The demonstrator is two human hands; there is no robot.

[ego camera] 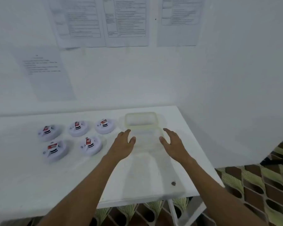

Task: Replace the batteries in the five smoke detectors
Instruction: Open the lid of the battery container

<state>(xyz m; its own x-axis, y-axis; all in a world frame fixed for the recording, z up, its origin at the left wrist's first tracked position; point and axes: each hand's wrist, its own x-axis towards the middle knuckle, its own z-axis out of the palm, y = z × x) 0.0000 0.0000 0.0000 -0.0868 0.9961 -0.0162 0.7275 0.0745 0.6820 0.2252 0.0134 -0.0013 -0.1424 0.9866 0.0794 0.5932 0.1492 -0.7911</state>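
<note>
Translucent plastic, blurred, made up the two containers near the table's [39, 185] far right corner: one tub [140, 120] at the far edge, a second container [145, 139] just in front of it. Both hands reached for the nearer one, left hand [122, 144] and right hand [174, 145] flanking it, each grip apart with fingers loosely spread and clamped on nothing. Contents of either could not be made out. Taking it squarely by both sides and lifting level would likely serve best. Five smoke detectors [78, 128] sat in two rows toward the table's far left, each carrying a red-labelled battery [76, 124].
</note>
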